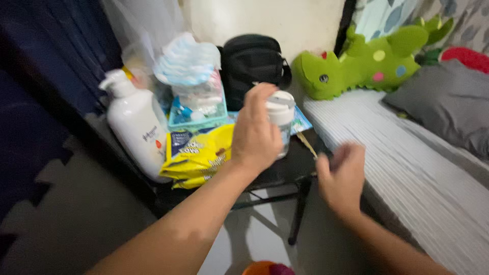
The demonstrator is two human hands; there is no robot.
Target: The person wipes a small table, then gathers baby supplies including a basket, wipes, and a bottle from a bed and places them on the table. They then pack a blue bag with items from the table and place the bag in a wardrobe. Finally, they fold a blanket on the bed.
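Note:
My left hand [254,130] is wrapped around a small clear bottle with a white cap [281,109], holding it upright above a small black table [285,170]. Lower and to the right, my right hand [342,175] hovers blurred beside the table's edge, fingers loosely curled; whether it holds anything is unclear. A thin stick-like object [306,144] lies on the table between the two hands.
On the table stand a white pump bottle [135,127], a yellow snack bag [196,155], a teal basket of packets [198,109] and a black bag [252,63]. A green plush dinosaur [356,63] and grey pillow [448,104] lie on a striped mattress [407,163].

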